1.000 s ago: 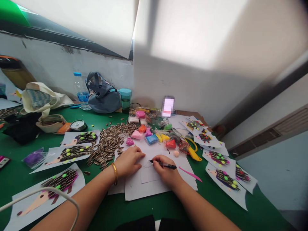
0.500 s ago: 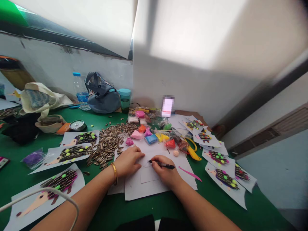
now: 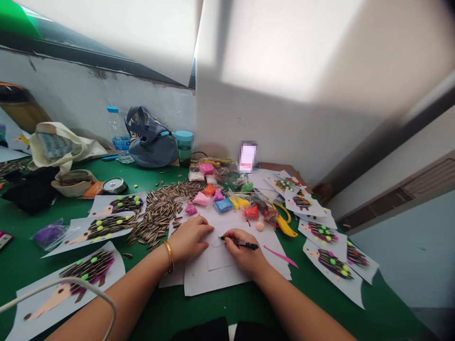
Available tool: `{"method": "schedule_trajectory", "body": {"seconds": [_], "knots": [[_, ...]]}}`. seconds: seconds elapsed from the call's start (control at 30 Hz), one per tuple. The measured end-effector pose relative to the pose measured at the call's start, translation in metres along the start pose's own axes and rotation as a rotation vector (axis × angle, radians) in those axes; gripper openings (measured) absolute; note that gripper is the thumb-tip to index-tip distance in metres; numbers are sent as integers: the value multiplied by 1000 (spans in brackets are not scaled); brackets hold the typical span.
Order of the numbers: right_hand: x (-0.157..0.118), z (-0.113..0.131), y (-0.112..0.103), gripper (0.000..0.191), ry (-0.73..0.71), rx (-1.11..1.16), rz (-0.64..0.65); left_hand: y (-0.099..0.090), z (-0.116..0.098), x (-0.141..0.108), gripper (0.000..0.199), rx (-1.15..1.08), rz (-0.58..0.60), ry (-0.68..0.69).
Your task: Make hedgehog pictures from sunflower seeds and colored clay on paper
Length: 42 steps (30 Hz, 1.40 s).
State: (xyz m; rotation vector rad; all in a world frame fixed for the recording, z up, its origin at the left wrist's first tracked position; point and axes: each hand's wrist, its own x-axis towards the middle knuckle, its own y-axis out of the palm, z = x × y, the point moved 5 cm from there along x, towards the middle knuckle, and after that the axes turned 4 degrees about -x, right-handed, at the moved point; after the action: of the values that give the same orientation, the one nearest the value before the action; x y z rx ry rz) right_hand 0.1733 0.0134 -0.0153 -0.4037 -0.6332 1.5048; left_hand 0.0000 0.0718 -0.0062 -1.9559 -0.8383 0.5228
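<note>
My right hand (image 3: 243,251) grips a black pen (image 3: 245,244), its tip on a small white paper (image 3: 220,261) that bears a thin curved line. That paper lies on larger white sheets (image 3: 199,284). My left hand (image 3: 190,238) rests on the sheets at the small paper's left edge, fingers spread apart and holding nothing. A gold bracelet (image 3: 169,257) circles the left wrist. Just beyond the hands sit bagged clay pieces, among them blue (image 3: 223,205), red (image 3: 251,212) and yellow (image 3: 240,202). A pink plastic tool (image 3: 280,256) lies right of my right hand.
Sunflower seeds (image 3: 159,213) are heaped left of the sheets. Hedgehog pictures lie at left (image 3: 71,284) and right (image 3: 332,265). Yellow scissors (image 3: 286,226) are beyond the pink tool. A blue bag (image 3: 151,142), a cup (image 3: 185,148) and a phone (image 3: 248,157) stand at the back. A white cable (image 3: 88,285) crosses the lower left.
</note>
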Motion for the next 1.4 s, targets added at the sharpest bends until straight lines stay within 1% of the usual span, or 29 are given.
{"method": "schedule_trajectory", "body": {"seconds": [0.5, 0.67, 1.03, 1.4], "knots": [[0, -3, -7, 14, 25, -27, -54, 0, -2, -1, 49, 9, 11, 1], [1, -4, -8, 14, 9, -42, -72, 0, -1, -1, 49, 2, 14, -4], [0, -4, -7, 14, 3, -86, -65, -1, -2, -1, 48, 2, 9, -7], [0, -4, -8, 16, 6, -58, -57, 0, -2, -1, 47, -2, -2, 0]]}}
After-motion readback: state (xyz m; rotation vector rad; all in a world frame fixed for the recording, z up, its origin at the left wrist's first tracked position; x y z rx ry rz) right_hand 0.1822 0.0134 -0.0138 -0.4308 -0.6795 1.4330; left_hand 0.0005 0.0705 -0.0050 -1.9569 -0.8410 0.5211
